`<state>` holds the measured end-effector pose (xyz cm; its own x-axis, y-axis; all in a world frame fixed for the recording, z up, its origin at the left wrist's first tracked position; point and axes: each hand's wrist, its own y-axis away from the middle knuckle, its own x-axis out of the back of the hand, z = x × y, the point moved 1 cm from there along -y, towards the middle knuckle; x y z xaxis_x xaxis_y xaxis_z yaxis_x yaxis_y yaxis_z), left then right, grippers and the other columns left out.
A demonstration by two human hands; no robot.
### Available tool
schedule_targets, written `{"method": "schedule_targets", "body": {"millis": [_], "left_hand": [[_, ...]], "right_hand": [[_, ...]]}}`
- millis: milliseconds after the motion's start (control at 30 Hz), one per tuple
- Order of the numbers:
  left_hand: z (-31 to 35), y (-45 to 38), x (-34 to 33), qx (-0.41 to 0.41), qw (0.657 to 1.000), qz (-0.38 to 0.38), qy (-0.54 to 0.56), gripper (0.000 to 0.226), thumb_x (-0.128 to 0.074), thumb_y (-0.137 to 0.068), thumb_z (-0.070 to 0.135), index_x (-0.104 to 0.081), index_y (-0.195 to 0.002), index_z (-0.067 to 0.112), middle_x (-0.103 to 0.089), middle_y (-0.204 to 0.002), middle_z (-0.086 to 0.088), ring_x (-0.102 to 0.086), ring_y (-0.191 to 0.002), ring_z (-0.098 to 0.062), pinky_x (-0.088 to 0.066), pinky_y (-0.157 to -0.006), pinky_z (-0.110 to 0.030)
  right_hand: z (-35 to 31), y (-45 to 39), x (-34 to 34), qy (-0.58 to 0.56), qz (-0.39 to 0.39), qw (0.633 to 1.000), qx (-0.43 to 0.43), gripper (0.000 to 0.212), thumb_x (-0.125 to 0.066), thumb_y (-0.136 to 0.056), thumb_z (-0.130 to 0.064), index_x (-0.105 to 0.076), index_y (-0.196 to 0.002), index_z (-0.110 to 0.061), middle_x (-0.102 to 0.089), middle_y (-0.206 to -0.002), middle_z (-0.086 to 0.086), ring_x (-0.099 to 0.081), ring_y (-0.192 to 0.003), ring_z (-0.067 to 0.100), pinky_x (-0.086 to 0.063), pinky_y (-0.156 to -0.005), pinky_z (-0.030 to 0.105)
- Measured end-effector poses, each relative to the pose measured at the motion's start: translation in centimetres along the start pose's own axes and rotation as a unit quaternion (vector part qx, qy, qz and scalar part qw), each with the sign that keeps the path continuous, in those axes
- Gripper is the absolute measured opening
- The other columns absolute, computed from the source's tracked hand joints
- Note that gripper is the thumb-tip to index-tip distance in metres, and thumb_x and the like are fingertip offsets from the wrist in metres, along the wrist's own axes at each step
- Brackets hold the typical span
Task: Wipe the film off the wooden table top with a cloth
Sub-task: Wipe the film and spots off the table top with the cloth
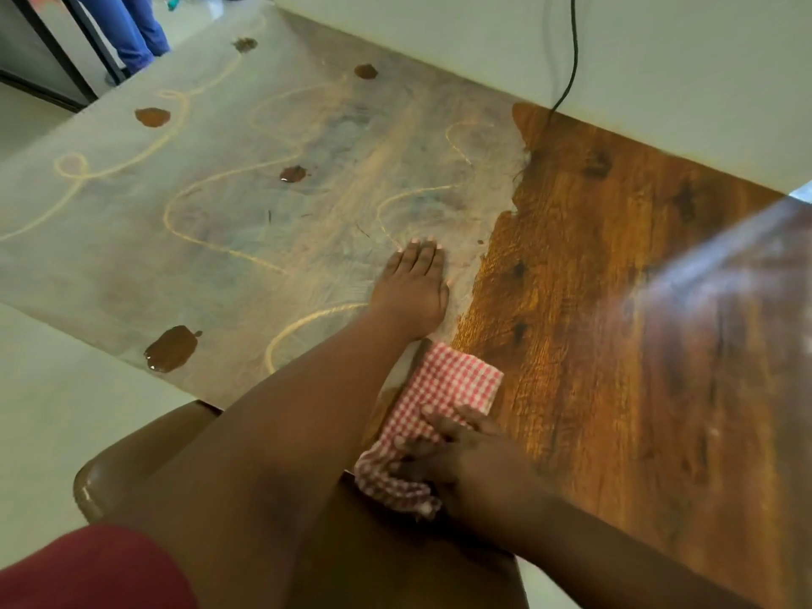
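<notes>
Fingers [433, 426] of my right hand [465, 459] clutch the checked cloth [444, 389] at the worktop [615, 301] near edge; left hand [413, 287] lies flat on the film [219, 213]. Cloth's soft, floppy, so I'd hold it bunched.
</notes>
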<state>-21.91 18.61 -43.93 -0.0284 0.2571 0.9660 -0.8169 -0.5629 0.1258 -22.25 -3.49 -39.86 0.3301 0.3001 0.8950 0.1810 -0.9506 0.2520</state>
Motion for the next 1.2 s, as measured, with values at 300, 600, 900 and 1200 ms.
{"method": "schedule_targets", "body": {"millis": [300,600,900,1200], "left_hand": [[-1.2,-0.8,2.1,-0.022,0.995,-0.096,-0.013,0.063,-0.026,-0.101,0.040,0.000,-0.153,0.014,0.004,-0.161,-0.006,0.003,-0.147,-0.023,-0.002,-0.118,-0.037],[-4.0,1.9,2.5,-0.025,0.998,-0.064,-0.016,0.066,-0.026,-0.101,0.048,-0.004,-0.153,0.014,-0.001,-0.161,-0.005,0.001,-0.147,-0.023,0.003,-0.117,-0.035],[-8.2,5.9,2.9,0.046,0.998,-0.038,-0.015,0.066,-0.022,-0.100,0.050,-0.004,-0.153,0.015,0.000,-0.161,-0.004,0.004,-0.147,-0.021,0.006,-0.117,-0.034],[-8.7,6.2,2.2,0.043,0.999,-0.022,-0.002,0.066,-0.021,-0.100,0.052,-0.003,-0.153,0.017,0.000,-0.161,-0.002,0.006,-0.147,-0.019,0.009,-0.115,-0.031]], "right_hand": [[-0.2,-6.6,0.2,0.001,0.013,0.999,-0.048,0.042,-0.038,-0.092,-0.045,-0.048,-0.133,-0.043,-0.037,-0.148,-0.016,-0.008,-0.145,0.030,0.007,-0.110,0.055],[4.6,-3.7,2.0,0.015,-0.034,0.998,0.051,0.048,-0.031,-0.089,-0.047,-0.042,-0.135,-0.049,-0.032,-0.147,-0.024,-0.008,-0.145,0.019,0.001,-0.113,0.046],[-2.7,-7.7,-0.6,0.026,-0.034,0.997,0.059,0.058,-0.021,-0.085,-0.049,-0.038,-0.140,-0.042,-0.028,-0.153,-0.015,-0.002,-0.145,0.033,0.015,-0.108,0.055],[4.9,-6.9,4.3,0.012,0.027,0.999,0.017,0.046,-0.040,-0.079,-0.037,-0.064,-0.118,-0.037,-0.059,-0.129,-0.010,-0.042,-0.133,0.031,-0.025,-0.106,0.055]]}}
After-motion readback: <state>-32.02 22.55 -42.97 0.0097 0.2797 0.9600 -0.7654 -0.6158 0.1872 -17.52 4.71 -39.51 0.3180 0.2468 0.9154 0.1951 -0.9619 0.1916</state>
